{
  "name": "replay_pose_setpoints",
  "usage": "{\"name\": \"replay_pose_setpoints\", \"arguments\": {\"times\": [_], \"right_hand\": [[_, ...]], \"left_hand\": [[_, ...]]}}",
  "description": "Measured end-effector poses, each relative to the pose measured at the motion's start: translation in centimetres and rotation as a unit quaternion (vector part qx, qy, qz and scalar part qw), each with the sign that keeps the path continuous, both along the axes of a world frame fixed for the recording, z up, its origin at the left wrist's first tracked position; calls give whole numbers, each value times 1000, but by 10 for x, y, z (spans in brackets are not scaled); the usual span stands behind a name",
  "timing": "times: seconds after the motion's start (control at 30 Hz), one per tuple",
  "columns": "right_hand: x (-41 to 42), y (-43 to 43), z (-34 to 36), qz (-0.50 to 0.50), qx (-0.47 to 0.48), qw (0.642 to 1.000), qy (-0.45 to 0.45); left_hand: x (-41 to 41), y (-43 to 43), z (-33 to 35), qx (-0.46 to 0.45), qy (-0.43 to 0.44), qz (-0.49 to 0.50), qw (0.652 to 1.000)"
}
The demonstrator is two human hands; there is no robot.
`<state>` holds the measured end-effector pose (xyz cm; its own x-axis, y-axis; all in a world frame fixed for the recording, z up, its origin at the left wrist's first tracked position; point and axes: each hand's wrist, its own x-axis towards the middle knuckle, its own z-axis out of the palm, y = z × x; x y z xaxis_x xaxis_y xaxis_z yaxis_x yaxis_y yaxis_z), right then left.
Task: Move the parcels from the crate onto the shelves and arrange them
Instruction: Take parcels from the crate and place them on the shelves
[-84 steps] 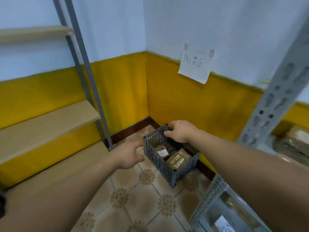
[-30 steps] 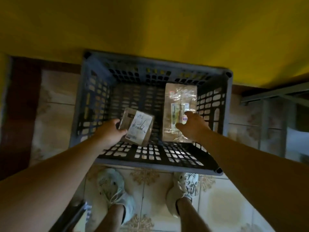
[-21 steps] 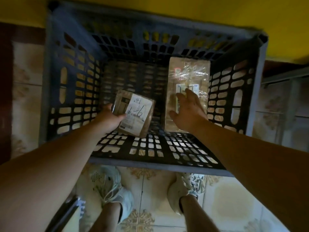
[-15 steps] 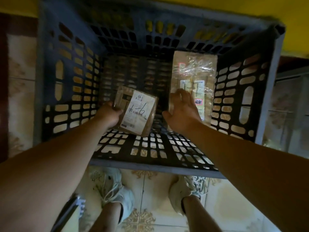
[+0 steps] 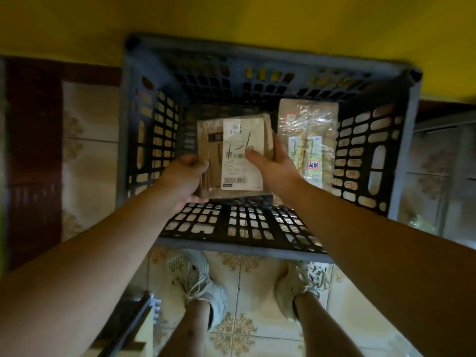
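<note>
I look straight down into a dark grey slotted plastic crate (image 5: 144, 140) on the tiled floor. Both hands hold a small brown parcel (image 5: 233, 140) with a white label marked "1-6", lifted inside the crate. My left hand (image 5: 184, 176) grips its left edge. My right hand (image 5: 273, 163) holds its right edge, thumb pressed on the label. A longer brown parcel (image 5: 309, 124) wrapped in clear tape lies flat along the crate's right side, with a label marked "1-7".
A yellow wall (image 5: 231, 19) rises just behind the crate. My two feet in pale trainers (image 5: 203, 282) stand on the patterned tiles in front of it. A shelf frame corner (image 5: 128, 328) shows at bottom left, more metal racking (image 5: 443, 119) at right.
My right hand left the long parcel and moved left onto the small "1-6" parcel. Both hands now hold it, raised and turned face up towards me. The camera has pulled back from the crate.
</note>
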<state>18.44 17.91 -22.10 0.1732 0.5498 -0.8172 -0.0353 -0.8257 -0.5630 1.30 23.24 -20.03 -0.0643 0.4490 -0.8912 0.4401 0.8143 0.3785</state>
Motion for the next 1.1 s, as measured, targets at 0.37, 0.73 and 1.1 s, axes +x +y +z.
{"name": "replay_pose_setpoints", "arguments": {"times": [0.37,0.73,1.1], "right_hand": [[45,-10,235,-14,99,993,62],[63,-76,485,-184,202,962,7],[49,-268,614,-426,244,864,-111]], "left_hand": [[17,-16,237,93,-12,-68,993],[40,-36,501,268,-128,-236,925],[97,-155,617,294,-221,-492,789]]}}
